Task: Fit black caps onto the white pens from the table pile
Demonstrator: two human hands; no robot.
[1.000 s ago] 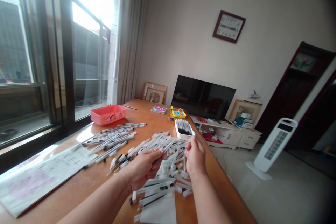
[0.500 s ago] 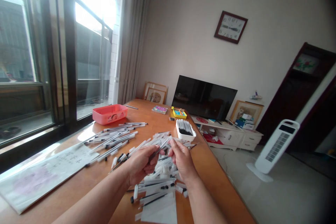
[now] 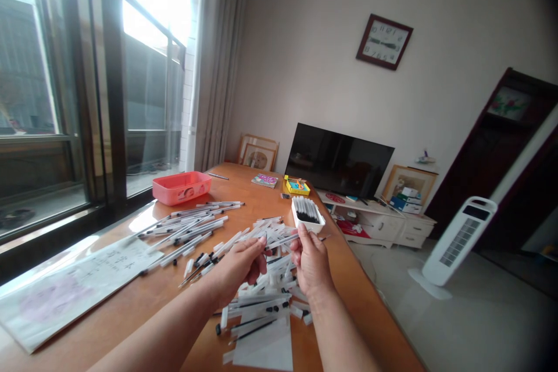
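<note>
A thin clear pen barrel [image 3: 285,239] spans the gap between my two hands, above a heap of pen parts. My right hand [image 3: 313,261] pinches its right end between thumb and fingers. My left hand [image 3: 244,261] is closed at the left end, thumb against curled fingers; a small dark tip shows by the thumb. Below lie loose white caps [image 3: 268,285], small black plugs and dark refills [image 3: 253,331] on a white sheet [image 3: 270,354]. Just beyond my right hand stands a white box [image 3: 320,226] of upright pens [image 3: 307,207].
Assembled pens [image 3: 187,229] lie in a spread pile at left, near a red plastic bin [image 3: 178,189]. A writing booklet [image 3: 56,302] lies at the near left. Farther back are a yellow box [image 3: 297,187] and a small colourful book [image 3: 264,181]. The table edge [image 3: 370,290] runs along the right.
The right hand has moved slightly right, away from the left. The pen barrel has turned from a steep slant to nearly level between the hands. The pens around them look unchanged.
</note>
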